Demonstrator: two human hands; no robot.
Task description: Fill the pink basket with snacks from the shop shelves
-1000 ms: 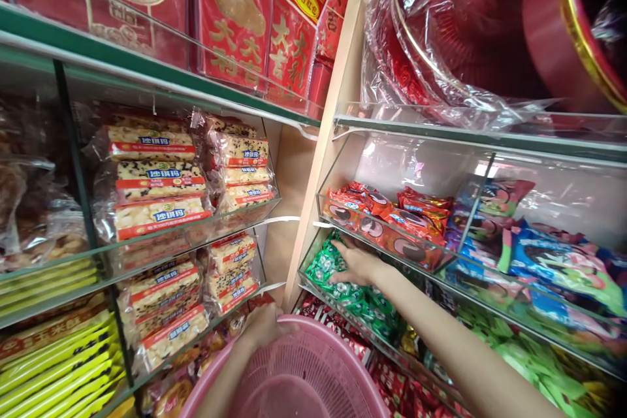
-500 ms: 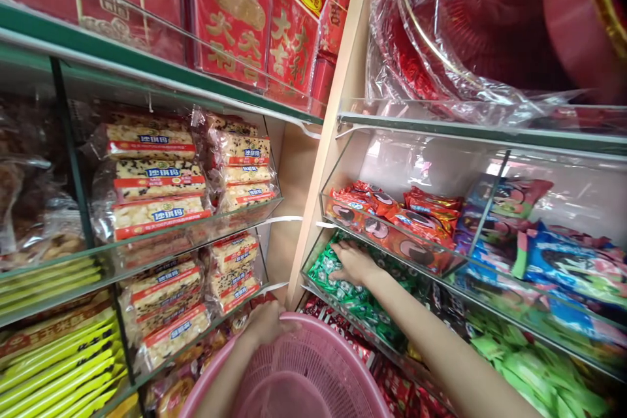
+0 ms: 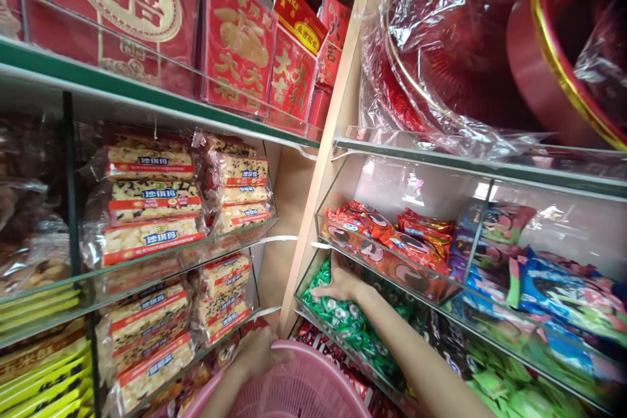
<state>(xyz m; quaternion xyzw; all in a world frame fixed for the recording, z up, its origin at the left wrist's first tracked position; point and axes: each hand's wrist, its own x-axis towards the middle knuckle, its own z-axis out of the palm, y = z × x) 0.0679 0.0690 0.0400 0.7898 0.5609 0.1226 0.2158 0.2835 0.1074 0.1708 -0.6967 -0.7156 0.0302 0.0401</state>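
Note:
My left hand (image 3: 257, 353) is closed on the rim of a pink plastic basket (image 3: 313, 375) at the bottom middle, with the thumb over the edge. My right hand (image 3: 340, 284) reaches into a low glass-fronted shelf bin of green-wrapped candies (image 3: 337, 317). Its thumb is spread away from the fingers, which rest among the wrappers and are partly hidden; no candy shows held in it. The basket's visible inside shows only its slotted pink wall.
Clear bin fronts (image 3: 386, 251) with red snack packets stand just above my right forearm. Blue packets (image 3: 563, 287) lie farther right. Packaged sachima bars (image 3: 151, 238) fill the left shelves. A wooden upright (image 3: 313, 209) divides the two sides. Red envelopes (image 3: 238, 46) stand on top.
The view has tilted up, so the shelves and basket sit lower. My right hand has shifted among the green candies, its thumb now spread out. My left hand keeps hold of the basket rim.

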